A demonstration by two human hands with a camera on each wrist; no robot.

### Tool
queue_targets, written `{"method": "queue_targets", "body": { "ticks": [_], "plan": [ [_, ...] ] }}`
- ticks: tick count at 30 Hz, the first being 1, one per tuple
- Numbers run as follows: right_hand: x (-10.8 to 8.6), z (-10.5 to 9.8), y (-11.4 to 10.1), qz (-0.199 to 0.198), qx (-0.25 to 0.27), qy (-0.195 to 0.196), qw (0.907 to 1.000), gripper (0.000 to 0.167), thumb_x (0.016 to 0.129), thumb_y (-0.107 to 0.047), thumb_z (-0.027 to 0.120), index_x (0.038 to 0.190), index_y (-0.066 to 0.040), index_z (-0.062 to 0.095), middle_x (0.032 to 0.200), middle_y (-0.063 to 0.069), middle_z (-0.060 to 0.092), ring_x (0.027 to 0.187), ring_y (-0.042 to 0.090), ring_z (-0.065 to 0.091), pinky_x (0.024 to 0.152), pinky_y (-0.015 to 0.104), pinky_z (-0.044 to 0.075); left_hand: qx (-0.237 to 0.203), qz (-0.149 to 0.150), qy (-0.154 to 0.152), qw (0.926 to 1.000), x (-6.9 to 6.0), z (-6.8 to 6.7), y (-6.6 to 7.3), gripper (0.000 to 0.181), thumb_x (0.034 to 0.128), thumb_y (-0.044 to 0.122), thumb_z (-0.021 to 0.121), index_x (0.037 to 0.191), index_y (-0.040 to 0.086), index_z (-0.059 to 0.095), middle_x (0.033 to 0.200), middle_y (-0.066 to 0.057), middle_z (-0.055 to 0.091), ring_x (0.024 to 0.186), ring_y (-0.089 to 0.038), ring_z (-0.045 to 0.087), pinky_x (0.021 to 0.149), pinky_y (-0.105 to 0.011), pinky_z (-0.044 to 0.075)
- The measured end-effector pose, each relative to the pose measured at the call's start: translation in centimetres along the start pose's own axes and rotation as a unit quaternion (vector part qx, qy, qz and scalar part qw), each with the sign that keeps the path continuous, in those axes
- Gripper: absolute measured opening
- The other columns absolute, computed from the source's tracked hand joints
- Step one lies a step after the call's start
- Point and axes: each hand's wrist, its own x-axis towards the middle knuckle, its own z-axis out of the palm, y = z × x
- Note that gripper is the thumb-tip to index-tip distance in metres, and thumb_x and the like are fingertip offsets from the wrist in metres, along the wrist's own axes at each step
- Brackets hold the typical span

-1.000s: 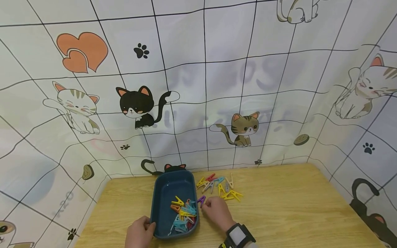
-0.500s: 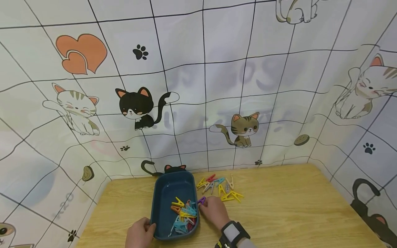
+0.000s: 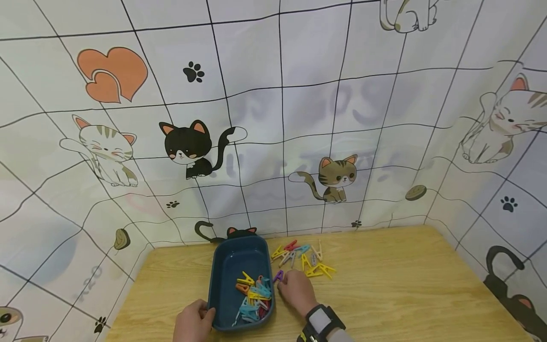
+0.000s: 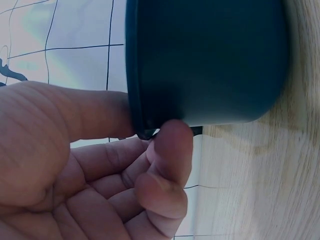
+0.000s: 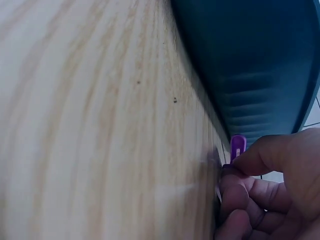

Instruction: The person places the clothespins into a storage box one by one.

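Observation:
A dark blue plastic tray (image 3: 226, 266) stands on the table, holding a heap of coloured clothespins (image 3: 255, 297) toward its near right corner. My left hand (image 3: 194, 320) pinches the tray's rim at the near left; in the left wrist view the thumb is over the rim and curled fingers (image 4: 172, 150) are under it. Just outside the tray's right wall, my right hand (image 3: 297, 290) pinches a purple clothespin (image 3: 278, 276) between thumb and finger, low by the table. The right wrist view shows part of that purple clothespin (image 5: 238, 146) beyond the fingertips.
Several loose clothespins (image 3: 305, 256), yellow, red, blue and pale, lie on the wooden table (image 3: 393, 285) right of the tray's far end. A wall covering with printed cats (image 3: 256, 118) rises behind the table and at both sides.
My right hand and wrist have shifted slightly left while staying at the purple clothespin. The left hand and the tray keep their places.

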Motion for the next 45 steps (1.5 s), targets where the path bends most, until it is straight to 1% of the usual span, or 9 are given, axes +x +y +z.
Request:
{"method": "queue_targets", "body": {
  "ticks": [10, 14, 19, 24, 27, 33, 38, 41, 45],
  "plan": [
    [-0.8, -1.0, 0.7, 0.015, 0.05, -0.017, 0.9985, 0.037, 0.084, -0.01, 0.069, 0.054, -0.017, 0.048, 0.051, -0.012, 0.035, 0.048, 0.006, 0.035, 0.049, 0.022, 0.026, -0.006, 0.006, -0.006, 0.9999, 0.2, 0.1, -0.2, 0.011, 0.0929, 0.007, 0.069, 0.088, -0.003, 0.068, 0.068, -0.001, 0.062, 0.059, -0.015, 0.057, 0.056, -0.032, 0.046],
    [-1.3, -1.6, 0.6, 0.004, 0.067, -0.012, 0.9977, 0.028, 0.083, -0.01, 0.069, 0.057, -0.015, 0.058, 0.054, -0.012, 0.045, 0.052, 0.004, 0.04, 0.051, 0.022, 0.032, -0.002, 0.013, -0.006, 0.9999, 0.3, 0.1, -0.3, 0.011, 0.0926, 0.008, 0.07, 0.088, -0.003, 0.069, 0.068, -0.001, 0.063, 0.059, -0.015, 0.058, 0.056, -0.032, 0.046],
    [-1.8, -2.7, -0.6, -0.021, 0.098, -0.007, 0.9949, 0.021, 0.084, -0.009, 0.069, 0.065, -0.016, 0.066, 0.062, -0.011, 0.054, 0.057, 0.003, 0.045, 0.054, 0.021, 0.037, 0.0, 0.011, -0.01, 0.9999, 0.3, -0.1, -0.4, 0.012, 0.0932, 0.008, 0.069, 0.09, -0.004, 0.069, 0.069, -0.001, 0.064, 0.06, -0.015, 0.06, 0.057, -0.033, 0.047],
    [-2.1, -4.0, -2.6, -0.062, 0.096, 0.024, 0.9932, 0.023, 0.084, -0.005, 0.068, 0.065, -0.016, 0.063, 0.063, -0.011, 0.051, 0.058, 0.0, 0.042, 0.056, 0.02, 0.037, 0.005, 0.012, -0.012, 0.9998, 0.3, -0.2, -0.5, 0.013, 0.0935, 0.008, 0.069, 0.091, -0.005, 0.069, 0.069, -0.002, 0.065, 0.06, -0.016, 0.061, 0.057, -0.033, 0.048],
    [-2.3, -4.6, -3.8, -0.092, 0.092, 0.028, 0.9911, 0.022, 0.084, -0.003, 0.069, 0.066, -0.015, 0.065, 0.063, -0.011, 0.05, 0.059, 0.0, 0.042, 0.056, 0.02, 0.037, 0.004, 0.019, -0.009, 0.9998, 0.3, -0.1, -0.5, 0.013, 0.0931, 0.008, 0.069, 0.09, -0.005, 0.069, 0.068, -0.002, 0.065, 0.059, -0.015, 0.06, 0.057, -0.033, 0.047],
    [-2.6, -4.5, -5.5, -0.132, 0.081, -0.031, 0.9874, 0.02, 0.087, -0.005, 0.071, 0.069, -0.013, 0.069, 0.064, -0.013, 0.048, 0.06, -0.001, 0.04, 0.056, 0.019, 0.036, 0.006, 0.021, -0.007, 0.9997, 0.4, 0.1, -0.4, 0.012, 0.0928, 0.008, 0.069, 0.089, -0.004, 0.069, 0.067, -0.001, 0.063, 0.059, -0.015, 0.058, 0.057, -0.032, 0.046],
    [-2.8, -4.0, -6.0, -0.162, 0.091, -0.09, 0.9785, 0.019, 0.091, -0.008, 0.07, 0.073, -0.013, 0.071, 0.067, -0.014, 0.049, 0.062, -0.003, 0.042, 0.058, 0.017, 0.037, 0.011, 0.01, -0.015, 0.9998, 0.5, 0.1, -0.3, 0.013, 0.0937, 0.008, 0.069, 0.091, -0.005, 0.069, 0.068, -0.002, 0.063, 0.06, -0.016, 0.058, 0.057, -0.033, 0.047],
    [-2.8, -3.9, -6.0, -0.168, 0.101, -0.104, 0.975, 0.02, 0.093, -0.01, 0.069, 0.074, -0.013, 0.071, 0.069, -0.015, 0.051, 0.063, -0.003, 0.043, 0.059, 0.017, 0.039, 0.012, 0.007, -0.017, 0.9998, 0.6, 0.2, -0.3, 0.013, 0.0936, 0.008, 0.069, 0.091, -0.005, 0.069, 0.068, -0.002, 0.063, 0.06, -0.016, 0.059, 0.058, -0.033, 0.048],
    [-2.8, -4.2, -5.6, -0.154, 0.115, -0.106, 0.9756, 0.02, 0.095, -0.01, 0.069, 0.076, -0.013, 0.073, 0.07, -0.014, 0.053, 0.063, -0.002, 0.045, 0.058, 0.018, 0.04, 0.011, 0.01, -0.017, 0.9997, 0.7, 0.2, -0.3, 0.013, 0.0936, 0.007, 0.069, 0.091, -0.005, 0.068, 0.069, -0.002, 0.063, 0.06, -0.016, 0.059, 0.058, -0.034, 0.049]
  ]
}}
